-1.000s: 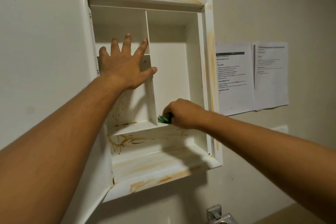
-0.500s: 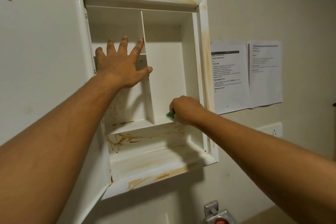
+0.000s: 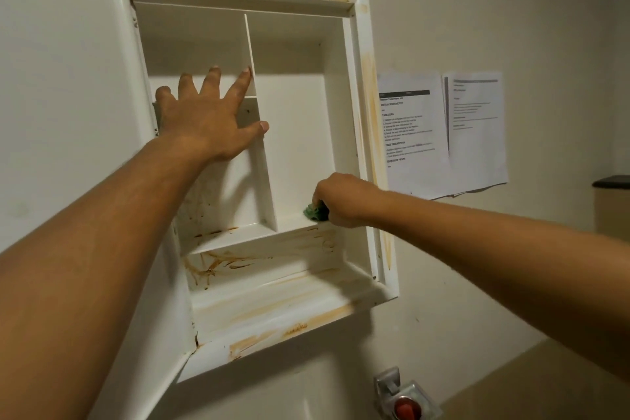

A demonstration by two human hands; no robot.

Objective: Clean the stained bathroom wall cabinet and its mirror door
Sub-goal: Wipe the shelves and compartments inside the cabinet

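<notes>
The white wall cabinet (image 3: pixel 358 44) hangs open, with orange-brown stains on its frame, lower back wall and bottom ledge. Its door (image 3: pixel 61 112) is swung out to the left; I see only its plain white back, the mirror side is hidden. My left hand (image 3: pixel 208 119) lies flat with fingers spread on the left compartment's small shelf and the upright divider. My right hand (image 3: pixel 344 201) grips a green sponge (image 3: pixel 312 212) and presses it onto the shelf of the right compartment, near its right corner.
Two printed sheets (image 3: pixel 443 133) are stuck on the wall right of the cabinet. A metal tap with a red cap (image 3: pixel 405 399) shows below, above a pale basin. A dark-topped unit (image 3: pixel 612 201) stands at the far right edge.
My right hand slid the sponge along the shelf from beside the divider toward the right corner. My left hand stayed pressed in place.
</notes>
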